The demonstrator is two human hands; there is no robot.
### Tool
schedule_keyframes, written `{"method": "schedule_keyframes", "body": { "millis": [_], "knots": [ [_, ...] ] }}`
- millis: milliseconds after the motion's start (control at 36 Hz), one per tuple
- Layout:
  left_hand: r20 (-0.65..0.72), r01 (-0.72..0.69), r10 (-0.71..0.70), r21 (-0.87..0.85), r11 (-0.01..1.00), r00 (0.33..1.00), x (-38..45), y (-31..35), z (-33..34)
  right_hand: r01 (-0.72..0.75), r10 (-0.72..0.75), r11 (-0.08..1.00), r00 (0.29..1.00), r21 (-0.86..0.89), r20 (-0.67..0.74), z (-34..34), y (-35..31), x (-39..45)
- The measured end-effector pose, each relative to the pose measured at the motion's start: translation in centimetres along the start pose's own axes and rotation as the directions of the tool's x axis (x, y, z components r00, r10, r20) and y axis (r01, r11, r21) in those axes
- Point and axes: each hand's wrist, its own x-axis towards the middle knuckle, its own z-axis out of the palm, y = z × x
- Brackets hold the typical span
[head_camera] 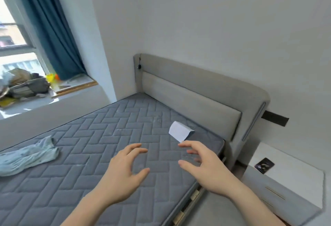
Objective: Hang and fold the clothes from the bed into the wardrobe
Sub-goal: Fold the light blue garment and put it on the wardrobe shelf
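Both hands hovered over the bed (100,136), the left hand (125,170) and right hand (204,164) each empty, fingers loosely spread and curved. The only garment in view, a pale blue piece (26,155), lay crumpled well off to the left of the left hand. A folded white paper (180,130) sat just beyond the right hand. The step probably called for reaching left and gathering the garment by its shoulders or waistband, so it would hang straight.

Two bare hands over the mattress, left hand (123,169) and right hand (206,164), both empty with fingers loosely spread. One grey quilted bed (89,136) carrying one crumpled pale-green garment (26,155) and one folded white paper sheet (180,131). One white bedside cabinet (286,177) bearing one small dark card (264,165); one teal curtain (52,26) beside one window (16,46).
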Motion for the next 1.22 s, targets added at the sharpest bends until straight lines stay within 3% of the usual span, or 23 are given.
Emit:
{"method": "schedule_keyframes", "body": {
  "millis": [167,306,583,833,1000,1222],
  "knots": [
    [-0.083,0.189,-0.188,0.01,0.982,0.979,-4.3,-9.3,-4.7,0.073,-0.074,0.997,0.982,0.011,0.175,9.6,-4.1,5.3],
    [-0.147,0.365,-0.361,0.001,0.931,0.921,-7.3,-15.2,-7.8,0.155,-0.146,0.988,0.928,0.003,0.344,16.5,-7.2,10.2],
    [-0.2,0.686,-0.686,-0.079,0.723,0.7,-12.9,-25.2,-11.8,0.221,-0.235,0.97,0.756,0.099,0.611,30.0,-10.5,19.6],
    [-0.162,0.839,-0.836,-0.067,0.54,0.525,-18.2,-35.3,-14.2,0.306,-0.241,0.95,0.605,0.059,0.758,44.0,-12.4,25.3],
    [-0.104,0.887,-0.884,-0.032,0.46,0.455,-19.6,-44.5,-16.1,0.292,-0.202,0.956,0.614,0.018,0.763,52.9,-13.4,28.0],
    [0.102,0.941,-0.936,0.006,0.339,0.336,-21.8,-60.8,-14.0,0.202,-0.042,0.97,0.681,-0.132,0.731,65.6,-10.7,30.6]
  ]
}}
